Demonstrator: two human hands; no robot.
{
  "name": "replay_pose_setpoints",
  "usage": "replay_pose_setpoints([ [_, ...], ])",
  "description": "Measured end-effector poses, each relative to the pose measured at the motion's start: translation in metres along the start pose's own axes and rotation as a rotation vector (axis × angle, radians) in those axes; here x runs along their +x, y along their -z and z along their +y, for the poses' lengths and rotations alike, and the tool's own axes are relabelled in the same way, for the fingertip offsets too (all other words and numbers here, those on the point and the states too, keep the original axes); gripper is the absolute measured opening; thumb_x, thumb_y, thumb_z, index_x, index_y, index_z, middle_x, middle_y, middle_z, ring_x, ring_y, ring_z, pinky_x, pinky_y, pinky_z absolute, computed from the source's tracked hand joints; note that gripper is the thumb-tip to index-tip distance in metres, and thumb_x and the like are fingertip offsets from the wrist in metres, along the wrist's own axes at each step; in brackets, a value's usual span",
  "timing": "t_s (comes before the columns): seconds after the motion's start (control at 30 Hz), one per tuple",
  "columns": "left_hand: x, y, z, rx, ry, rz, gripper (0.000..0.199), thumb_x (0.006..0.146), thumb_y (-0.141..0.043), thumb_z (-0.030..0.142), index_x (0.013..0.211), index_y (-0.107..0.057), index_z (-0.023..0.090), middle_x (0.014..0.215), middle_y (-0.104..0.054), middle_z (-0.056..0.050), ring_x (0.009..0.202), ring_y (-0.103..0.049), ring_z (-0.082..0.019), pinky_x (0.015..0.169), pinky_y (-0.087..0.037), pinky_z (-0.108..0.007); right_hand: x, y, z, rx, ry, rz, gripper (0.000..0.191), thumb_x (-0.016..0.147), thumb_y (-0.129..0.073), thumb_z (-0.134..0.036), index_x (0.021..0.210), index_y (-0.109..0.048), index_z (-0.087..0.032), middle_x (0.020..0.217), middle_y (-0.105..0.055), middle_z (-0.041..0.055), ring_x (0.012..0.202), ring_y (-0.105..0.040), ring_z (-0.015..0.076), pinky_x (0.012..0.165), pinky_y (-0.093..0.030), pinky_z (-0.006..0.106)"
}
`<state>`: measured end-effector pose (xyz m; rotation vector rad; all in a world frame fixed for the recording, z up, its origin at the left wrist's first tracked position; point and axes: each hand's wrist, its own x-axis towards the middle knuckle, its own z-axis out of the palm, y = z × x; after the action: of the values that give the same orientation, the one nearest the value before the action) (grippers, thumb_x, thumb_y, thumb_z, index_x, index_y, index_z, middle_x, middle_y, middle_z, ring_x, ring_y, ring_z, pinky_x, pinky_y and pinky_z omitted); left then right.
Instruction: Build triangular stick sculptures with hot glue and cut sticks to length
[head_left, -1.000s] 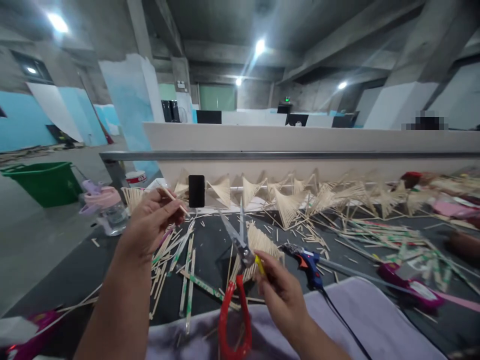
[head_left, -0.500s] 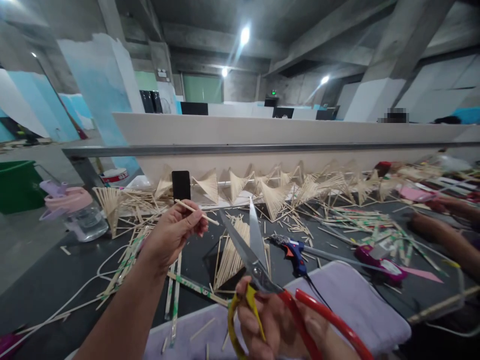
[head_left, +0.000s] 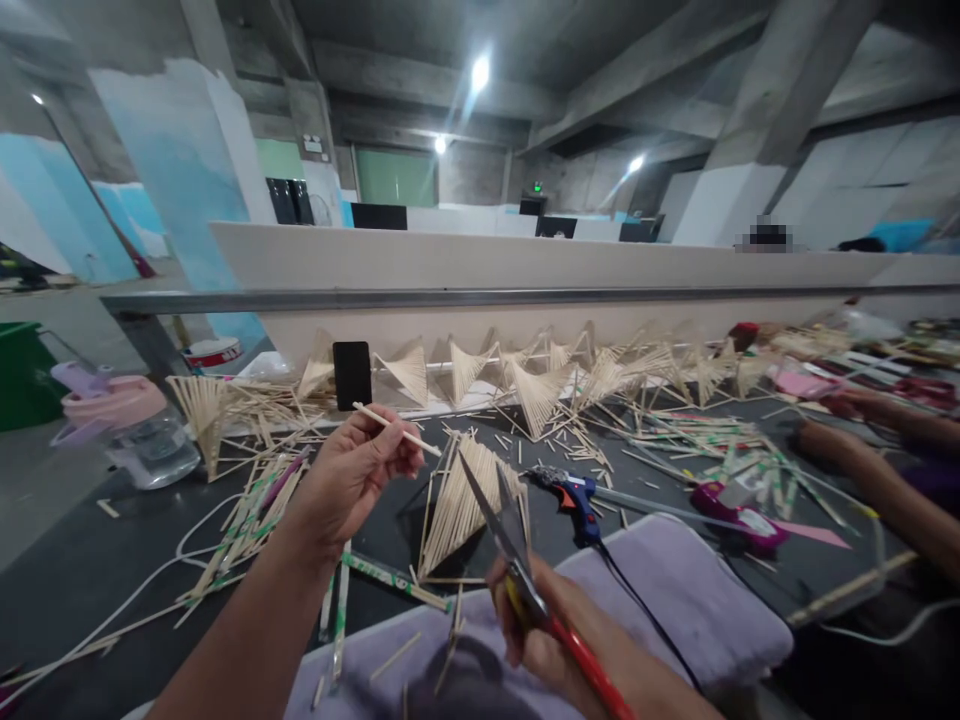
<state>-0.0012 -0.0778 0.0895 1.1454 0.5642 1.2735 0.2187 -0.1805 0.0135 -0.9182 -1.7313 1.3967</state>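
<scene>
Between the thumb and fingers of my left hand (head_left: 371, 465) is a short thin wooden stick (head_left: 397, 429), pointing right and slightly down. My right hand (head_left: 551, 620) grips a pair of scissors (head_left: 504, 535) with red and yellow handles. Its blades are parted, point up and to the left, and have nothing between them. Behind the blades stands a twisted fan-like model of sticks (head_left: 461, 500) on the dark table. A blue glue gun (head_left: 577, 500) lies right of the scissors, with its black cord running over a lilac cushion (head_left: 690, 590).
A row of stick models (head_left: 540, 390) lines the back of the table (head_left: 67, 560). A black phone-like slab (head_left: 352, 375) stands among them. At left are a pink-lidded bottle (head_left: 154, 450) and loose sticks. Another person's arms (head_left: 862, 470) reach in at right, near a purple glue gun (head_left: 739, 515).
The scissors have turned and dropped lower, with their blades closer together. My left hand still holds the stick in nearly the same place. The view has shifted slightly right.
</scene>
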Motion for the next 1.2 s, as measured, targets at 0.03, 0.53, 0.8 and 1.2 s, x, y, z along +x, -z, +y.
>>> replay_pose_setpoints([
  [0.03, -0.001, -0.003, -0.002, -0.002, 0.014, -0.009, 0.007, 0.077, -0.058, 0.018, 0.080, -0.052, 0.016, 0.075, -0.059, -0.001, 0.061, -0.058, -0.012, 0.054, -0.046, -0.022, 0.002, -0.002, 0.000, -0.004, -0.002, 0.017, 0.051, 0.075, -0.040, -0.064, 0.101, -0.040, -0.021, 0.072, -0.047, 0.0011, 0.060, -0.047, 0.0117, 0.054, -0.042, 0.024],
  [0.53, 0.000, -0.018, -0.029, 0.031, 0.152, -0.049, 0.010, 0.076, -0.059, 0.024, 0.079, -0.053, 0.017, 0.078, -0.061, -0.001, 0.067, -0.062, -0.014, 0.060, -0.051, -0.026, 0.010, 0.001, -0.011, -0.009, -0.088, 0.052, 0.040, 0.080, -0.041, -0.056, 0.099, -0.042, -0.021, 0.061, -0.044, -0.0027, 0.045, -0.045, 0.0078, 0.042, -0.038, 0.020],
  [0.8, -0.001, -0.019, -0.028, 0.069, 0.138, -0.021, 0.011, 0.075, -0.060, 0.023, 0.077, -0.052, 0.017, 0.068, -0.060, 0.001, 0.062, -0.060, -0.012, 0.059, -0.050, -0.025, 0.013, 0.004, -0.009, -0.097, -0.076, 0.033, 0.033, 0.084, -0.038, -0.050, 0.099, -0.042, -0.021, 0.068, -0.045, -0.0013, 0.049, -0.046, 0.0074, 0.044, -0.039, 0.018],
  [1.2, 0.000, -0.017, -0.031, 0.129, 0.088, -0.051, 0.009, 0.077, -0.057, 0.022, 0.077, -0.051, 0.016, 0.065, -0.058, 0.001, 0.059, -0.056, -0.010, 0.057, -0.047, -0.023, 0.013, 0.006, -0.007, -0.219, -0.040, 0.016, 0.033, 0.086, -0.035, -0.047, 0.100, -0.041, -0.018, 0.069, -0.045, -0.0019, 0.053, -0.044, 0.0071, 0.049, -0.038, 0.018],
])
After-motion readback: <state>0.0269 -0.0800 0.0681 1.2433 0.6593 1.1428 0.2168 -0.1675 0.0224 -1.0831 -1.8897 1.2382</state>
